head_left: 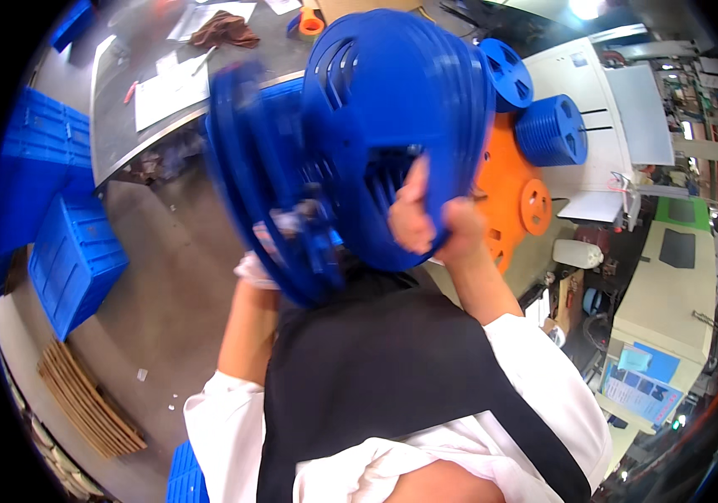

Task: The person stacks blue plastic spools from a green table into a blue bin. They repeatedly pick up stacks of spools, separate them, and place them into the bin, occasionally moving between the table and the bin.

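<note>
Several blue plastic reels are held up in front of my chest in two stacks. My right hand [439, 214] grips the larger stack of blue reels [401, 92], with fingers in a cut-out of the nearest disc and the thumb on its rim. On the left, a smaller stack of blue reels [246, 168] tilts and is smeared by motion. My left hand [257, 267], in a white glove, holds this stack from its lower edge; its fingers are partly hidden behind the discs. The two stacks lie close against each other, or nearly so.
Beyond the reels, an orange round plate [493, 189] carries another stack of blue reels [547, 130]. A grey worktable [112, 105] holds papers, a brown cloth [225, 32] and orange tape [311, 23]. Blue crates [78, 260] and flattened cardboard [91, 402] stand left; a beige machine [665, 289] stands right.
</note>
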Demonstrator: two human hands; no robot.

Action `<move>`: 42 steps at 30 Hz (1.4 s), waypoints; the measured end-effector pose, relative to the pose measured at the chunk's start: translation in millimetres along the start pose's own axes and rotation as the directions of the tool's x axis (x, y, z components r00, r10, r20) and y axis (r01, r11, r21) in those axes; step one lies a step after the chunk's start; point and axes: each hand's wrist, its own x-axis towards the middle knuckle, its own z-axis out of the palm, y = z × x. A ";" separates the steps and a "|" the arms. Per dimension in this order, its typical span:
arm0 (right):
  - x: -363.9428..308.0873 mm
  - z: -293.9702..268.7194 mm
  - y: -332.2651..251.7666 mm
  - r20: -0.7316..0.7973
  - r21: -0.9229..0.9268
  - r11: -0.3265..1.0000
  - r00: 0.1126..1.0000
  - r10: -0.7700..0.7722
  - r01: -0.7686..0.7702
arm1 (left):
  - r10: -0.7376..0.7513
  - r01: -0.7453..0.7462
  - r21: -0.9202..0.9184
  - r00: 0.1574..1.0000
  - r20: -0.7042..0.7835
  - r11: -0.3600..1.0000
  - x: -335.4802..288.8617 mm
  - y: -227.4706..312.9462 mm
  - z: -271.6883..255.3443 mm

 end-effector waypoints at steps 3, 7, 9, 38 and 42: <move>5.7 28.6 27.1 -0.094 -0.381 0.887 0.965 0.244 -0.262 | -0.073 0.061 0.149 0.995 0.074 0.987 -7.0 -0.2 29.3; 9.8 39.1 25.8 -0.171 -0.394 0.877 0.959 0.225 -0.276 | -0.172 0.152 -0.262 0.984 -0.054 0.953 -1.4 -31.5 -6.2; 7.7 24.9 16.2 -0.238 -0.261 0.923 0.946 0.221 -0.281 | -0.016 0.022 -0.252 0.999 0.029 0.967 -7.9 4.3 24.1; 51.1 -162.5 154.4 -0.166 0.417 0.821 0.856 0.491 -0.390 | -0.157 0.071 -0.164 0.776 -0.611 0.984 -88.7 -47.3 -160.1; 91.4 -175.7 231.1 -0.047 0.409 0.768 0.829 0.558 -0.494 | -0.295 0.275 -0.157 0.587 -0.754 0.948 -122.5 -99.2 -219.3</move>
